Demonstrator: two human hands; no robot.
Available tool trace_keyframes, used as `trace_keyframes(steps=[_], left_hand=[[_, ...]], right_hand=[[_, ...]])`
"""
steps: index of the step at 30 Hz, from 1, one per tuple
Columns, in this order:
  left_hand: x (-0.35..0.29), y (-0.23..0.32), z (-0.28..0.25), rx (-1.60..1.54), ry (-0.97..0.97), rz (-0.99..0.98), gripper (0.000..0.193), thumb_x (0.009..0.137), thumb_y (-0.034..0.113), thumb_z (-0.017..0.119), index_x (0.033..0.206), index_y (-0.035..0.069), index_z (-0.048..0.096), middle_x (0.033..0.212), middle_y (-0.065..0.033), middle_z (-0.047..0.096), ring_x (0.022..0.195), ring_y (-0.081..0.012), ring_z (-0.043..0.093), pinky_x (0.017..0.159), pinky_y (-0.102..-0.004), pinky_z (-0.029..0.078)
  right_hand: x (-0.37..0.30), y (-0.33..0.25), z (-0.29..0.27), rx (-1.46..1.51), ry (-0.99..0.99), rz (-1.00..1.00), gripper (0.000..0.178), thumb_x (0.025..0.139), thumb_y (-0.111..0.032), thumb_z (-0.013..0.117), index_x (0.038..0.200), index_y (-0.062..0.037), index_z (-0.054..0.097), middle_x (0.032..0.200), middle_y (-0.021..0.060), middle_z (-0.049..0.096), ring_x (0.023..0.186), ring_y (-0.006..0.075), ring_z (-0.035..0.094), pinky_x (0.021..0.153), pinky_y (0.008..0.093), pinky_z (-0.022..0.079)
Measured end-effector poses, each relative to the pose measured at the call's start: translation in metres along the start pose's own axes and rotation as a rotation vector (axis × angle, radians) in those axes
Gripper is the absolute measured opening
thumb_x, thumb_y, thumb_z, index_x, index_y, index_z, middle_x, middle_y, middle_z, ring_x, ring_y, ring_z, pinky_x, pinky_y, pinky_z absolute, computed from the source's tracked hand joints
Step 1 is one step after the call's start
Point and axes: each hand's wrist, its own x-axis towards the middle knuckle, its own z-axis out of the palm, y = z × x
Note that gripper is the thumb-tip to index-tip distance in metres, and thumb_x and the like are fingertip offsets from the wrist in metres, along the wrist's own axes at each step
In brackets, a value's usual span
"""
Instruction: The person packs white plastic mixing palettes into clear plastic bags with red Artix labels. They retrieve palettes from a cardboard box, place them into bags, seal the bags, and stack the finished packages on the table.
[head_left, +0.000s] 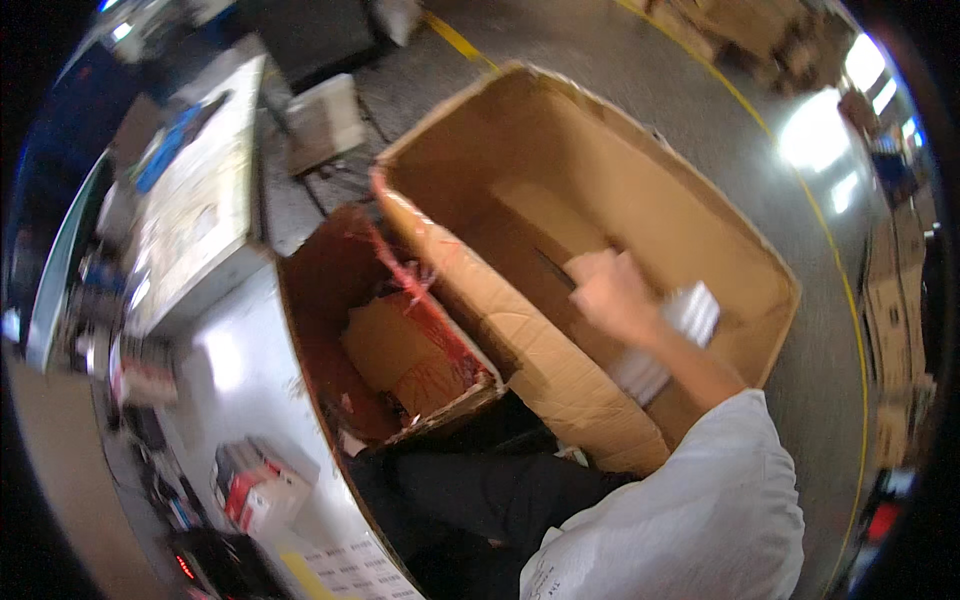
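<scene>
My right hand [615, 300] reaches down into a large open carton [520, 320], its forearm crossing the near right side. The hand is blurred, with its fingers looking curled closed. A thin dark thing [550, 268] shows just left of the fingers; whether they grip it is unclear. Whitish, shiny wrapped packages [692, 312] lie in the carton beside and under my forearm. My left hand is out of view.
A smaller open box [320, 290] with red strands and cardboard pieces adjoins the carton's left side. Further left stands a metal table [215, 370] bearing a red-and-white small box [262, 490] and a label sheet [345, 570]. A yellow line [835, 260] curves along the floor.
</scene>
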Motion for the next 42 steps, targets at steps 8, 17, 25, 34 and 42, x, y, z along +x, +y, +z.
trace_keyframes(steps=[8,17,25,34,42], left_hand=[[0.031,0.351,0.097,-0.221,-0.832,1.379,0.088,0.058,0.028,0.083,0.135,0.018,0.04,0.147,-0.0205,0.02,0.136,-0.0406,0.018,0.105,-0.0517,0.019],[-0.01,0.452,0.161,-0.148,-1.163,1.588,0.056,0.044,0.003,0.066,0.095,0.025,0.07,0.14,0.0006,0.042,0.129,-0.0237,0.036,0.091,-0.0389,0.032],[-0.015,0.456,0.174,-0.184,-1.1,1.594,0.047,0.054,0.009,0.063,0.096,0.029,0.069,0.136,0.0084,0.046,0.124,-0.0138,0.041,0.083,-0.0321,0.029],[-0.012,0.448,0.179,-0.098,-1.017,1.702,0.04,0.059,0.019,0.059,0.094,0.035,0.071,0.13,0.0075,0.051,0.12,-0.0168,0.044,0.087,-0.0338,0.028],[-0.016,0.455,0.173,-0.099,-1.021,1.638,0.041,0.057,0.013,0.062,0.091,0.033,0.07,0.129,0.0092,0.053,0.117,-0.014,0.045,0.082,-0.0327,0.028]], right_hand=[[-0.117,0.2,0.239,0.243,-0.709,1.053,0.03,0.082,-0.018,0.056,0.104,0.0017,0.06,0.102,0.0208,0.063,0.1,0.0352,0.06,0.086,0.0458,0.048],[-0.233,0.17,0.35,0.222,-0.521,1.167,0.055,0.079,-0.01,0.058,0.129,0.0027,0.038,0.133,0.02,0.038,0.125,0.0359,0.035,0.104,0.042,0.033],[-0.229,0.191,0.434,-0.155,-0.276,0.839,0.079,0.071,-0.002,0.063,0.139,0.0027,0.023,0.142,0.0187,0.027,0.135,0.0357,0.021,0.11,0.0398,0.023],[-0.26,0.21,0.417,-0.044,-0.252,0.87,0.057,0.074,-0.005,0.061,0.127,-0.0027,0.042,0.123,0.0135,0.046,0.12,0.033,0.041,0.096,0.0394,0.038],[-0.238,0.265,0.38,-0.188,-0.09,1.073,0.072,0.063,-0.019,0.079,0.124,-0.0069,0.043,0.124,0.0115,0.042,0.117,0.0287,0.039,0.091,0.0455,0.032]])
